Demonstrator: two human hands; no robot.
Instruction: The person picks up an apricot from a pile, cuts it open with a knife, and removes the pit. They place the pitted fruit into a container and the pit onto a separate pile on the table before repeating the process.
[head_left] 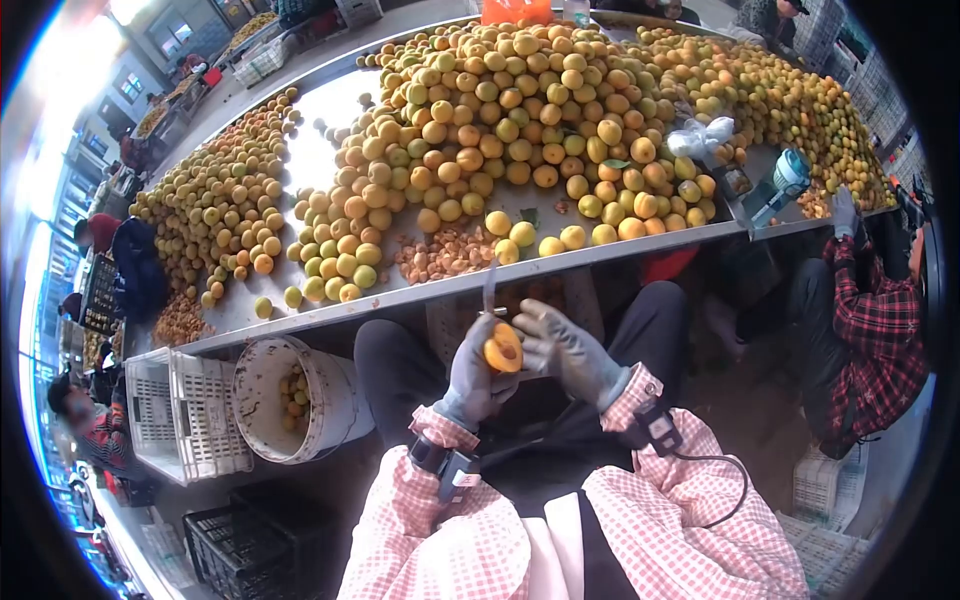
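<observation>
Gloved left hand (475, 378) grips apricot (503, 349), knife blade (489, 288) upright above; right hand (572, 352) fingers loose beside it. Fruit-heaped table (330, 110) ahead, bucket (332, 402) left.

The knife's (489, 287) handle is hidden behind the apricot (503, 349) and left hand (474, 372).

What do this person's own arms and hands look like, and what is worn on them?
The left hand and right hand are each covered by a grey work glove. The sleeves are loose pink-and-white checked cloth with gathered cuffs. A small dark device is strapped at each wrist. From the right one a thin black cable loops across the sleeve.
</observation>
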